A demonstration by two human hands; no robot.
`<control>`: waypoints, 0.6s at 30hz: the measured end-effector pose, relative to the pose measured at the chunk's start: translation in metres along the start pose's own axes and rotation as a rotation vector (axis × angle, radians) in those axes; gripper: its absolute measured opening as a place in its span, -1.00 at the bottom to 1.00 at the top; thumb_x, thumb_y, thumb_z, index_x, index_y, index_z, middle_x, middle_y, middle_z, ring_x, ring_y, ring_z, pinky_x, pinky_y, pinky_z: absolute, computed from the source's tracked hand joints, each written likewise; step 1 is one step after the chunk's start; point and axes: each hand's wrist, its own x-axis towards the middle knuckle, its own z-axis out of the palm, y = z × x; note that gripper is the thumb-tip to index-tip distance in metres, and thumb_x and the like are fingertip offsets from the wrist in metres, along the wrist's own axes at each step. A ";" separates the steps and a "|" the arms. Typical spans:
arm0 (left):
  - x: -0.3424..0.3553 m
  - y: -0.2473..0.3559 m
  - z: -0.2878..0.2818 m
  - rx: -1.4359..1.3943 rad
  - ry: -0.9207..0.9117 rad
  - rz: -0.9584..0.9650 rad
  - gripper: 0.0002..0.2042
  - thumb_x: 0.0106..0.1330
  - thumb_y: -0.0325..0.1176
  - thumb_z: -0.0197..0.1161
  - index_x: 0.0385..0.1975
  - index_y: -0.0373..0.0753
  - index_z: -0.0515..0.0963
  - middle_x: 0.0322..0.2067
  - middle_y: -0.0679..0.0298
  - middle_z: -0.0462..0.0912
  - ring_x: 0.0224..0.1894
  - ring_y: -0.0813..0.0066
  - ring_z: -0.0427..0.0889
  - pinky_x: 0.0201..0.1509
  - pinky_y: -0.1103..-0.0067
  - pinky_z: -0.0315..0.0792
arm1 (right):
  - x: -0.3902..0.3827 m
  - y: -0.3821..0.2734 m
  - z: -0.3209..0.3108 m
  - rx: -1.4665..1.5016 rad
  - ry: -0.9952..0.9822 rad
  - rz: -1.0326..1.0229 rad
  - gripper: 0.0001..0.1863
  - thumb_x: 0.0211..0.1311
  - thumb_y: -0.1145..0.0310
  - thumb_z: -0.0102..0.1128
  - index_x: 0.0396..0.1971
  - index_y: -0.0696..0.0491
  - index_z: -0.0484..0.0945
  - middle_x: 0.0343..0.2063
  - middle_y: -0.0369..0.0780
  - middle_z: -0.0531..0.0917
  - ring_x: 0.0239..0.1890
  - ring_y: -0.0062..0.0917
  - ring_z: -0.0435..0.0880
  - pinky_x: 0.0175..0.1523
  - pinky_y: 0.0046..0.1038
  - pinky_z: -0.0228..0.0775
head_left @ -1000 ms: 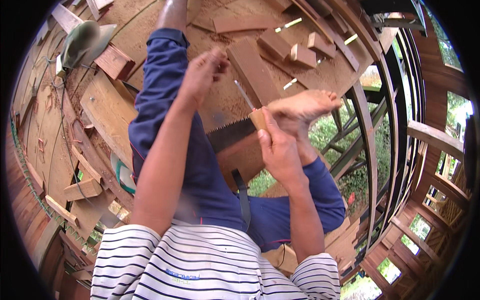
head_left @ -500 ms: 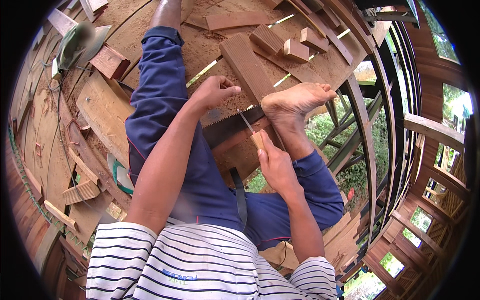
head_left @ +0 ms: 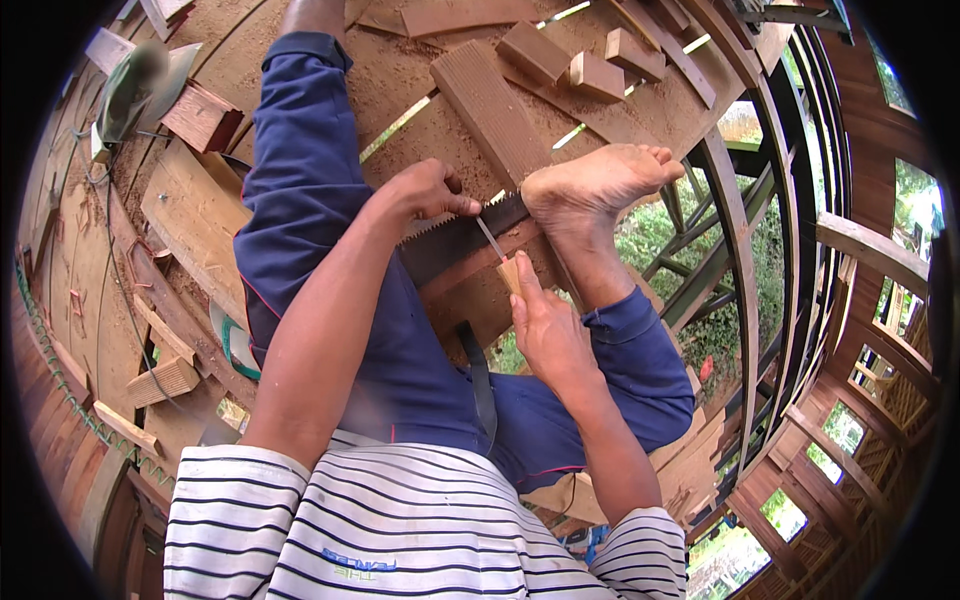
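Note:
A saw blade (head_left: pixel 450 245) lies slantwise between my legs, its toothed edge facing away from me. Its right end runs by the heel of my bare foot (head_left: pixel 590 190). My right hand (head_left: pixel 552 325) is wrapped round the wooden handle of a thin metal file (head_left: pixel 490 236), whose shaft crosses the blade at the teeth. At the file's far tip is my left hand (head_left: pixel 430 190), its fingers curled and thumb pressed to the tip. A reddish wooden piece (head_left: pixel 480 262) runs along the blade's near side. My leg hides the blade's left end.
Beyond the blade lies a thick plank (head_left: pixel 490 110), with several cut wood blocks (head_left: pixel 597 76) behind it. Sawdust covers the floorboards, which have open gaps. A cap (head_left: pixel 140 90) sits on timber at the far left. To the right, open framing (head_left: pixel 735 200) shows greenery below.
My left hand has come down and right, from above the teeth to the file's tip. The file has shifted slightly left with my right hand.

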 end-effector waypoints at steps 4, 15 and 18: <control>-0.001 0.010 -0.006 -0.049 -0.132 -0.158 -0.32 0.09 0.18 0.60 0.04 -0.26 0.70 -0.18 0.05 0.75 -0.22 0.31 0.72 -0.34 0.39 0.55 | -0.001 -0.005 0.014 -0.085 -0.047 0.084 -0.31 0.53 0.23 0.06 0.57 -0.07 0.08 -0.36 0.19 0.67 -0.34 0.20 0.69 -0.21 0.16 0.53; -0.003 -0.012 -0.040 -0.812 0.502 0.160 -0.65 0.44 -0.09 0.39 -0.05 -0.26 0.63 -0.31 0.32 0.69 -0.38 0.60 0.59 -0.38 0.57 0.48 | 0.079 -0.033 -0.043 0.067 0.167 -0.140 -0.45 0.55 0.21 -0.01 0.45 0.03 0.31 -0.27 0.17 0.72 -0.15 0.13 0.73 -0.04 0.05 0.56; -0.032 0.006 -0.046 -0.987 0.558 0.232 -0.70 0.49 -0.11 0.33 -0.07 -0.23 0.61 -0.27 0.35 0.68 -0.33 0.64 0.60 -0.27 0.63 0.48 | 0.043 0.004 -0.041 0.222 0.275 -0.259 -0.44 0.55 0.26 -0.01 0.48 0.02 0.29 -0.26 0.18 0.70 -0.15 0.14 0.71 -0.04 0.02 0.53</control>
